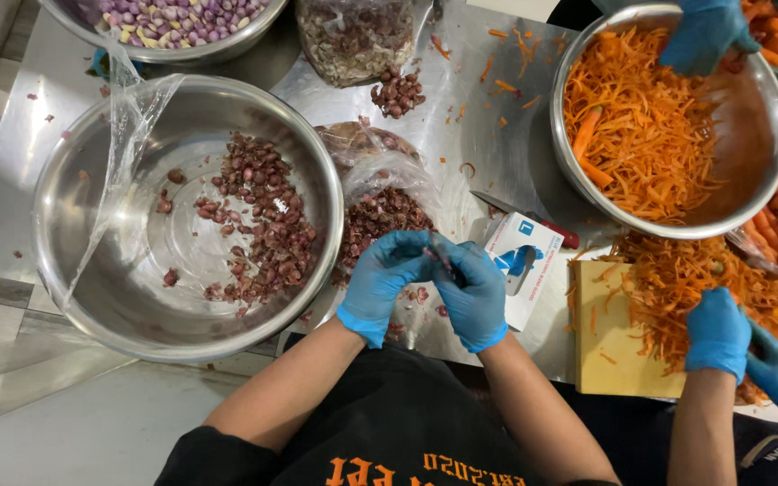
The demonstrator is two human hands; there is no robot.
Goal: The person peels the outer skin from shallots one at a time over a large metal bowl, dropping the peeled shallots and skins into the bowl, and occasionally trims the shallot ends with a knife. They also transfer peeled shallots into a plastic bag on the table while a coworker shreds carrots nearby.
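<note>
Between the big steel bowl (186, 216) and a glove box (520, 261), the gloved left hand (380, 283) and right hand (472, 292) meet, fingertips pinching one small red-skinned peanut (438, 256) above the bench (497, 153).

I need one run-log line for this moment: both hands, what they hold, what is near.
left hand + right hand: together, pinching one small reddish peanut | left: steel bowl holding peanut skins | ahead: open bag of peanuts | right: glove box

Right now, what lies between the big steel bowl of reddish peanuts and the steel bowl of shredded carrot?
Head view: a clear plastic bag of peanuts, then bare steel table.
</note>
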